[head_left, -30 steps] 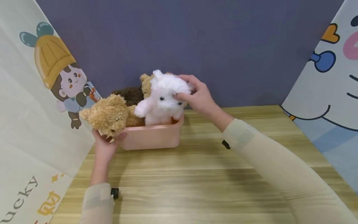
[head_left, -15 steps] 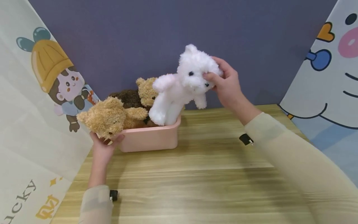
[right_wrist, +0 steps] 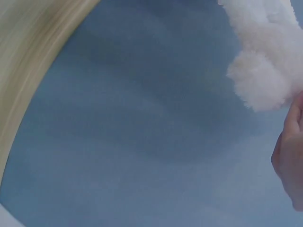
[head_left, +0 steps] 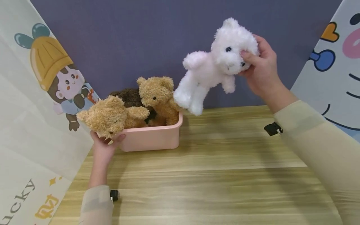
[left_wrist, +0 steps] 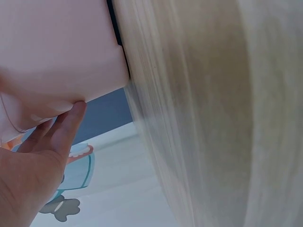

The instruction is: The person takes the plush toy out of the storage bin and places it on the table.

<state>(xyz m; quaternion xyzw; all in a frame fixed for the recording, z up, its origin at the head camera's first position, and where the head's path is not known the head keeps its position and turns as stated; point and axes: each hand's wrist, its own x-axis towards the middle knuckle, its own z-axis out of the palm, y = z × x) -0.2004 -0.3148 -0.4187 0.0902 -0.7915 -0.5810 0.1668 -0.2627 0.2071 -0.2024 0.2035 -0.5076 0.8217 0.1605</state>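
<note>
A white plush bear point(head_left: 209, 68) hangs tilted in the air, held by the head in my right hand point(head_left: 262, 67), whose thumb presses over its face. Part of its white fur point(right_wrist: 262, 78) shows beside the right hand point(right_wrist: 291, 156) in the right wrist view. My left hand point(head_left: 104, 148) grips the left end of a pink plastic bin point(head_left: 152, 139); in the left wrist view its fingers point(left_wrist: 66, 125) lie against the bin wall point(left_wrist: 61, 56). A light brown plush bear point(head_left: 109, 117) leans over the bin's left end, above that hand. Another light brown bear point(head_left: 157, 93) sits upright at the right end.
Dark brown plush point(head_left: 129, 97) shows behind the bears in the bin. The bin stands on a wood-grain table point(head_left: 180, 184) near a dark blue back panel point(head_left: 135, 37). Printed cartoon panels point(head_left: 56, 78) flank the table on both sides.
My right hand has lifted the white bear up out of the bin and carried it to the right, uncovering the light brown bear behind it. The left hand has stayed at the bin.
</note>
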